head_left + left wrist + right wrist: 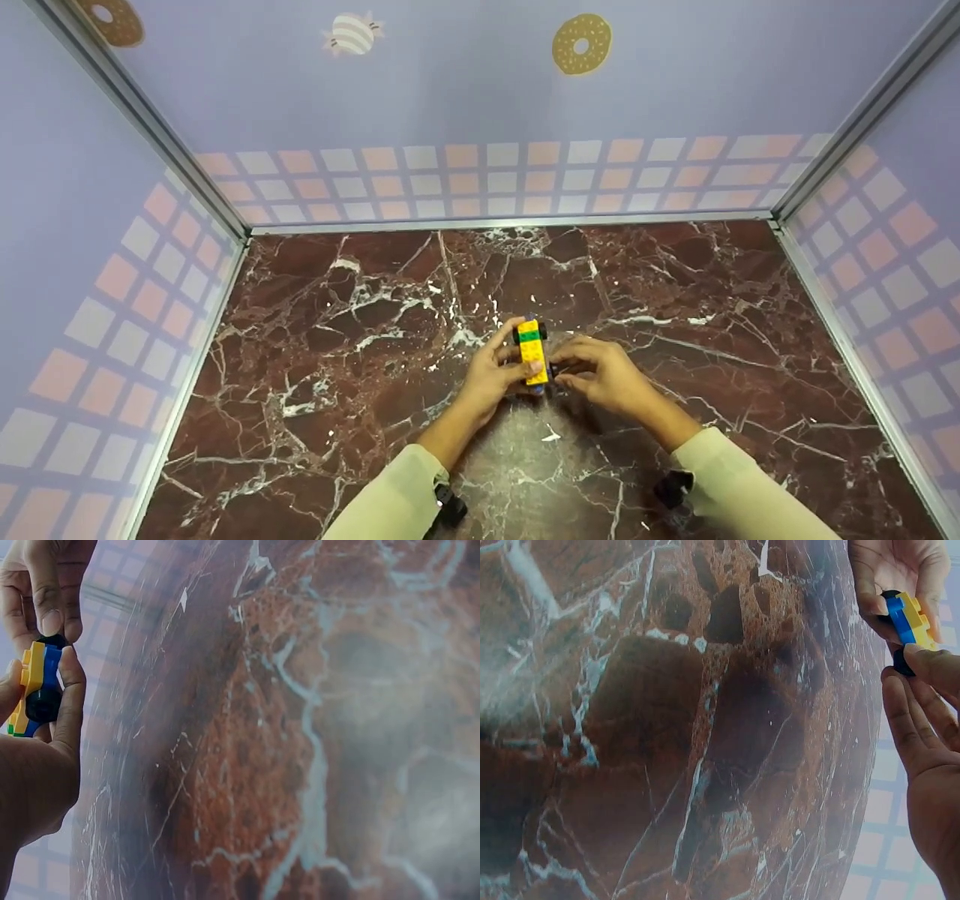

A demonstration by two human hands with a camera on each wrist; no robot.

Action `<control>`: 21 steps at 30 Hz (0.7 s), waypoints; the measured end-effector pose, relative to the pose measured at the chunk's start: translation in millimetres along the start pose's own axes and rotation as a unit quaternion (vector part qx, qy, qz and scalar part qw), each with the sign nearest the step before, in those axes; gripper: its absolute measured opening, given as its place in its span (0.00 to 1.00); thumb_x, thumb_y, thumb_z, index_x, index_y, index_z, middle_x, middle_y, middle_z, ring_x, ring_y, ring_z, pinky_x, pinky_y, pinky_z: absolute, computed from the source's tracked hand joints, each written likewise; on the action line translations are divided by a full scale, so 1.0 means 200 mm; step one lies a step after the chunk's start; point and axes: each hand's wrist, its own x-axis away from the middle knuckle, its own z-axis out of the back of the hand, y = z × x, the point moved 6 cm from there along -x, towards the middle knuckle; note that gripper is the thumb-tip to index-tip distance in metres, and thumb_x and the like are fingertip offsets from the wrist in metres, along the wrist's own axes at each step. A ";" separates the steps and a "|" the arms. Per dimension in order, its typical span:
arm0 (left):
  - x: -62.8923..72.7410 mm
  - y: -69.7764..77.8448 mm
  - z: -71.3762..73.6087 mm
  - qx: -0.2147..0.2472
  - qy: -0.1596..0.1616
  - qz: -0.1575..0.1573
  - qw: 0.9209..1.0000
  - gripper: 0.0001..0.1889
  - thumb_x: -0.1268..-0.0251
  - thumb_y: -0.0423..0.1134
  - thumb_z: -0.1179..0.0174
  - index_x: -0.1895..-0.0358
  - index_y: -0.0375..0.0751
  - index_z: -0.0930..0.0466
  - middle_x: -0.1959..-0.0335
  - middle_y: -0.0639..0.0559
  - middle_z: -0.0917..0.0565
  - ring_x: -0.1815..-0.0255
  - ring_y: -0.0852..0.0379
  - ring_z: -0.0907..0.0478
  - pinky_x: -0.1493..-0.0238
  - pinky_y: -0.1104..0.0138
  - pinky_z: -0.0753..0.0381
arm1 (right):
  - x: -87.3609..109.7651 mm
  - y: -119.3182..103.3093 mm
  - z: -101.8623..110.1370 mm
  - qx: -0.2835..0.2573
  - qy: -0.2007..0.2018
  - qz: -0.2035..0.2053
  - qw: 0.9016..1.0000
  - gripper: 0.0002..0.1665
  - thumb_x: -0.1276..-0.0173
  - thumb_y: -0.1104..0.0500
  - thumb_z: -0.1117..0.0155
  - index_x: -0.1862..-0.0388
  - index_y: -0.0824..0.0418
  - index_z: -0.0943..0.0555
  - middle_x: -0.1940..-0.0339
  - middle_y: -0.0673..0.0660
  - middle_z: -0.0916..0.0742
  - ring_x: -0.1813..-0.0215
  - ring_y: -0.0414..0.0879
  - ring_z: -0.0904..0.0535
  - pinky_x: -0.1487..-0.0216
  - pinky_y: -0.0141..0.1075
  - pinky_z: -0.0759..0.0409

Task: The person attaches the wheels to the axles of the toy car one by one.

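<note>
A small toy car of building bricks (532, 352) is held over the tabletop, yellow on top with one green band and a blue base. My left hand (491, 371) grips it from the left, thumb across the yellow studs. In the left wrist view, its fingers lie along the blue underside of the toy car (51, 664), close to a black wheel (43, 705). My right hand (604, 373) pinches another black wheel (903, 662) at the car's near right side. Whether that wheel is fully seated on its axle cannot be seen.
A dark red marbled tabletop (360, 360) with white veins spreads beneath both hands. Lilac panels (465, 97) with pink and white squares wall it at the back, left and right, with metal strips along the edges. Black wrist devices (673, 489) sit at the sleeves.
</note>
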 end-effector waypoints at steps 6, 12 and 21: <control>0.00 0.00 0.02 0.006 0.003 -0.003 1.000 0.47 0.33 0.21 0.30 0.13 0.50 0.36 0.43 0.38 0.13 0.57 0.48 0.07 0.56 0.53 0.00 | -0.01 -0.02 0.00 0.053 0.014 0.013 0.998 0.19 0.36 0.71 0.19 0.46 0.62 0.08 0.47 0.59 0.07 0.44 0.58 0.09 0.36 0.47 0.05; 0.00 0.00 0.01 -0.001 0.004 -0.012 1.000 0.46 0.32 0.20 0.30 0.13 0.46 0.37 0.42 0.36 0.13 0.56 0.50 0.08 0.53 0.55 0.00 | -0.01 -0.05 0.00 0.051 0.030 0.024 0.998 0.19 0.39 0.73 0.17 0.49 0.63 0.06 0.54 0.59 0.08 0.50 0.57 0.08 0.45 0.43 0.02; 0.00 0.01 0.01 -0.013 0.020 -0.022 0.999 0.46 0.33 0.19 0.30 0.13 0.46 0.37 0.40 0.33 0.15 0.56 0.52 0.09 0.53 0.60 0.01 | -0.03 -0.06 -0.02 0.051 0.038 0.022 0.998 0.16 0.40 0.74 0.18 0.52 0.68 0.06 0.58 0.61 0.09 0.58 0.57 0.07 0.53 0.40 0.02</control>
